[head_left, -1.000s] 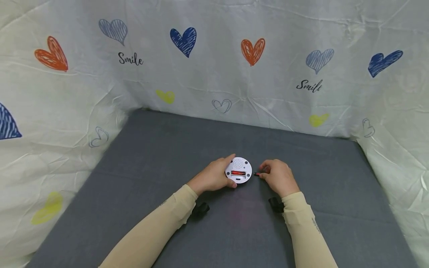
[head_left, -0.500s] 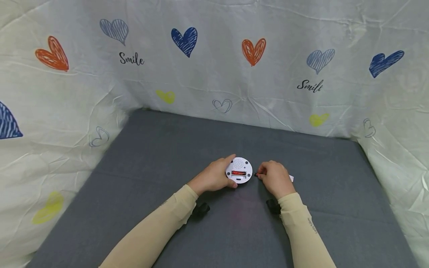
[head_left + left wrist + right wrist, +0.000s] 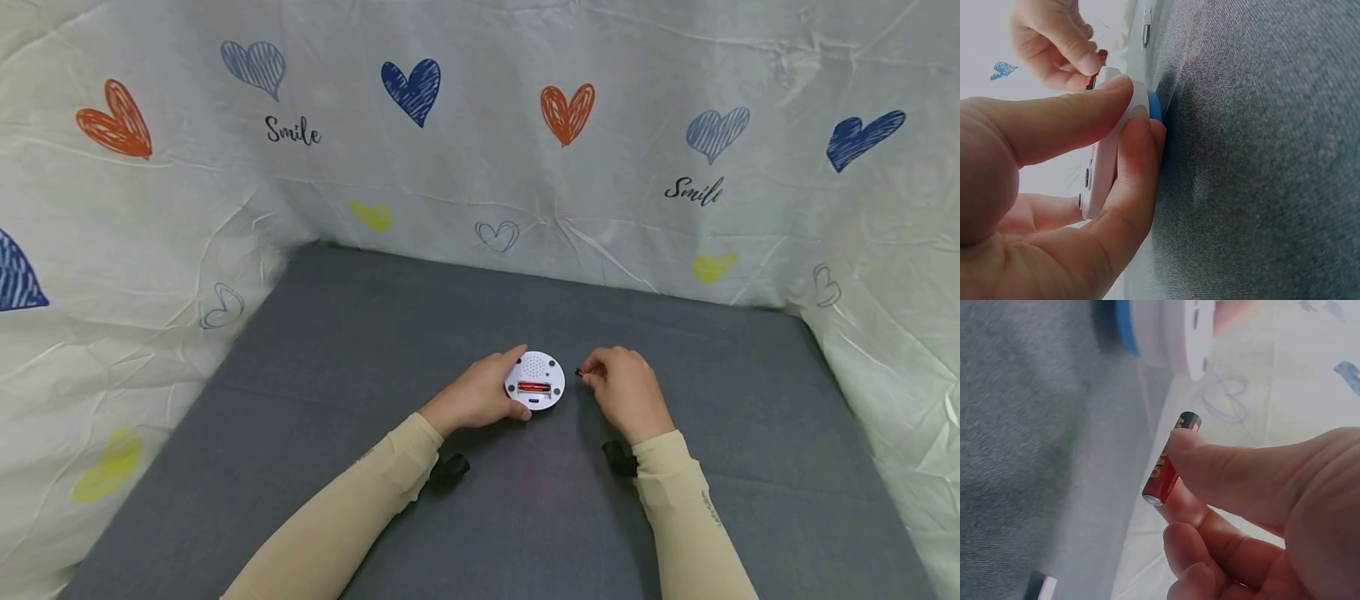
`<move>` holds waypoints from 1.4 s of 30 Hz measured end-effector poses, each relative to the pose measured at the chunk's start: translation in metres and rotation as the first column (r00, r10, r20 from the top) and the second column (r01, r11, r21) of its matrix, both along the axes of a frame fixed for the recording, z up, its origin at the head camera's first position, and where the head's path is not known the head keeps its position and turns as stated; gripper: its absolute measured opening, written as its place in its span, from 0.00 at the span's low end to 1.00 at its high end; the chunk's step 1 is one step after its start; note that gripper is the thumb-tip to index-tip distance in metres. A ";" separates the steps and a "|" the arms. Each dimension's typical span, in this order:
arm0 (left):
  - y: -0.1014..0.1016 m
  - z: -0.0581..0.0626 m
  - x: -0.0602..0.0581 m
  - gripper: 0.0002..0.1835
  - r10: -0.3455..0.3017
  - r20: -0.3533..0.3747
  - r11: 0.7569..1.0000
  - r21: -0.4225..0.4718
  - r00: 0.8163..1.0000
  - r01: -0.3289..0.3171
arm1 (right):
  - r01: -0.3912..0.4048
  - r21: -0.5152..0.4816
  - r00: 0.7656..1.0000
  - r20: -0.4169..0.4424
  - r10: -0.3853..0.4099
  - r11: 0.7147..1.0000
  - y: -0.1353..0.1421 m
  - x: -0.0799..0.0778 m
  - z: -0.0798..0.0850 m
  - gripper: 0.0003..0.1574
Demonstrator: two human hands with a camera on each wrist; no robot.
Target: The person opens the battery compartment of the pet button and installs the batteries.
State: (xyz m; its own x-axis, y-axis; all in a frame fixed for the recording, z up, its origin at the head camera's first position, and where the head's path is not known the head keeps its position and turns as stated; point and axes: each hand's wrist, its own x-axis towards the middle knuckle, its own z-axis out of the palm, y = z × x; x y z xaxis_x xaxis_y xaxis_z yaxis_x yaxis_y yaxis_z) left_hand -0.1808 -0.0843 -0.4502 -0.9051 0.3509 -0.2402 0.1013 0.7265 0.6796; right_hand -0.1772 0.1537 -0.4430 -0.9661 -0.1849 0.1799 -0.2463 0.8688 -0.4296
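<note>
Backdrop (image 3: 465,150), white, patterned: beyond both hands. Table (image 3: 412,325), grey-topped: beneath the hands. Sleeves (image 3: 337,504), beige, one pair: behind the hands. Left hand (image 3: 480,392): thumb and fingers curled about the edge of the device (image 3: 536,369), evidently to steady it without covering its upper face. Right hand (image 3: 626,387): thumb and fingertips pinching the held battery (image 3: 1162,470), apart from the device. Device: white disc, blue below, gripped in the left hand on the side toward the right; vented face up, probably so that the bay (image 3: 534,396) lies exposed. Whether it touches the table cannot be told. Item (image 3: 1044,587), dark and white, unidentified: near the right hand. Loaded battery (image 3: 534,387), red: lying in the bay beside the left hand; the pale strip alongside looks like a vacant slot. Held battery, red and black: gripped mid-body, presumably to leave both ends free; black end toward the left hand.
</note>
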 end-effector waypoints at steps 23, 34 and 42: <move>-0.002 -0.001 0.000 0.57 -0.021 -0.003 1.000 0.020 1.000 0.021 | -0.231 -0.063 0.970 -0.088 0.225 0.971 -0.050 0.021 -0.005 0.04; -0.004 -0.003 -0.001 0.57 -0.028 -0.012 0.999 0.025 1.000 0.028 | -0.268 -0.048 0.956 -0.134 0.259 0.962 -0.054 0.022 -0.010 0.03; -0.004 -0.004 -0.002 0.57 -0.027 -0.015 0.999 0.019 1.000 0.027 | -0.271 -0.045 0.955 -0.140 0.262 0.962 -0.055 0.021 -0.013 0.03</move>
